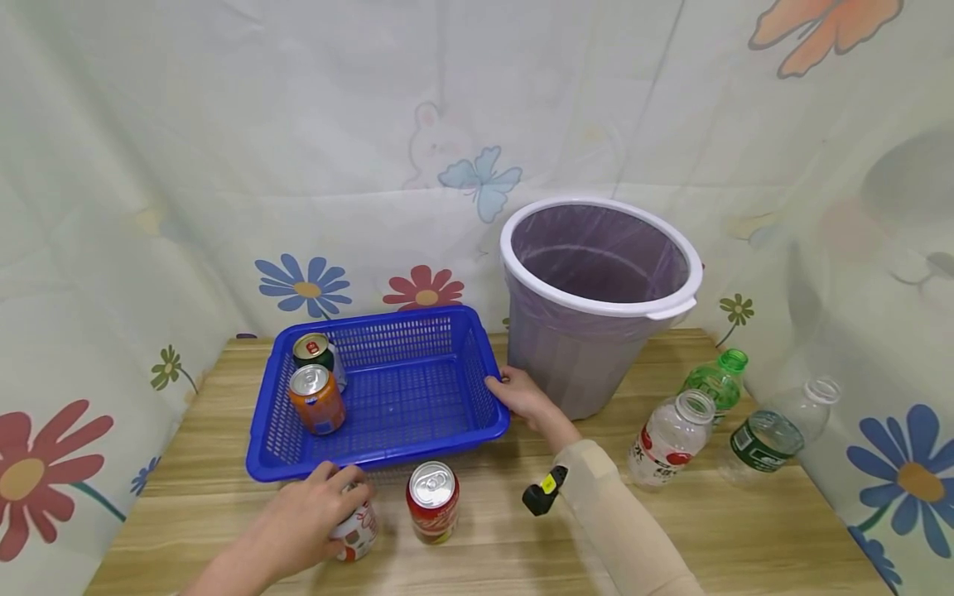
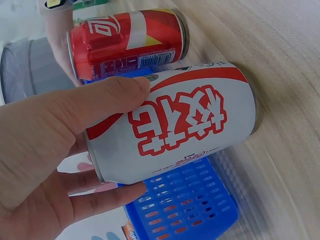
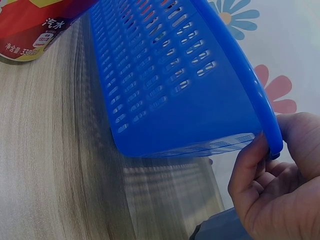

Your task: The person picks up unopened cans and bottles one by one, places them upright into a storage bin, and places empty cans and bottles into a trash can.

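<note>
My left hand [image 1: 316, 513] grips a white can [image 2: 185, 120] with red lettering, thumb on one side and fingers on the other, in front of the blue basket. The can stands on the table. My right hand [image 1: 527, 401] pinches the right rim of the blue plastic basket [image 1: 477, 372]; in the right wrist view, thumb and fingers [image 3: 247, 170] hold that rim. Inside the basket at its left stand an orange can [image 1: 319, 406] and a dark green can [image 1: 313, 352]. A red can [image 1: 434, 513] stands on the table just right of the white one.
A grey bin [image 1: 574, 356] with a white rim and a liner stands behind my right hand. To the right are a clear bottle with red print [image 1: 667, 443], a green bottle [image 1: 719, 381] and a clear bottle with a green label [image 1: 775, 434]. A patterned cloth [image 1: 358, 149] hangs around the wooden table.
</note>
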Available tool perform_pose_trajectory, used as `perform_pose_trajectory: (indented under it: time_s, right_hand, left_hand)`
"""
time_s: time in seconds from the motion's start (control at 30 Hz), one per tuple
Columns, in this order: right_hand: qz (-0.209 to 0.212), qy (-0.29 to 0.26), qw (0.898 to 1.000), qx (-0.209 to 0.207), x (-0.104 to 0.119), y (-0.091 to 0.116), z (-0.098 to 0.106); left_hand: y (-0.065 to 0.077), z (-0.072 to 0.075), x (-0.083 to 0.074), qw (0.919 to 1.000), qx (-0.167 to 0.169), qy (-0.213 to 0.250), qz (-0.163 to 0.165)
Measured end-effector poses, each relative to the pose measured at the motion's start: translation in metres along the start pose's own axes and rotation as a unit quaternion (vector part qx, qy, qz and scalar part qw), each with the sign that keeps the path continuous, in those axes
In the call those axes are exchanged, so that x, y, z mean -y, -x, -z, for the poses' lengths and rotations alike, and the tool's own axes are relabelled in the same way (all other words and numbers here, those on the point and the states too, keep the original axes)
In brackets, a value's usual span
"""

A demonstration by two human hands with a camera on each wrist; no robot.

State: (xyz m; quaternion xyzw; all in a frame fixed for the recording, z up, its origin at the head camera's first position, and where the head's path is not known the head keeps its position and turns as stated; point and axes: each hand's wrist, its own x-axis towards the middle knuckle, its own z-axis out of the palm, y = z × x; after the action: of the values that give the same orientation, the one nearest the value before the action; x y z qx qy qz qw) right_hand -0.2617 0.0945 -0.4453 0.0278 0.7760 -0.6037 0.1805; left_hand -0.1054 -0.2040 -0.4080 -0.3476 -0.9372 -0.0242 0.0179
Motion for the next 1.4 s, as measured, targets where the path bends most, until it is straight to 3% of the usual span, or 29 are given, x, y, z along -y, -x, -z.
perform_pose_trajectory:
  time_s: [0.3,0.57,0.87,1.2,1.4]
  right_hand:
    - [-0.002,0.007,1.0,-0.008,0.0,0.0,-0.001]
    - [0.0,0.003,1.0,0.004,0.001,0.001,0.0]
    - [0.009,0.016,1.0,0.008,0.027,0.032,-0.002]
    - [0.002,0.006,1.0,0.007,0.004,0.004,0.001]
    - [-0.002,0.003,1.0,-0.004,0.0,-0.001,-0.001]
  left_hand:
    - [0.001,-0.002,0.001,0.9999,-0.017,0.001,-0.001]
    - [0.0,-0.002,0.005,0.9994,0.011,0.032,0.006]
    - [-0.002,-0.001,0.007,0.9988,0.023,0.042,-0.002]
    - [-0.003,-0.002,0.008,0.9989,0.023,0.04,-0.014]
    - [-0.003,-0.002,0.009,0.9988,0.013,0.033,-0.033]
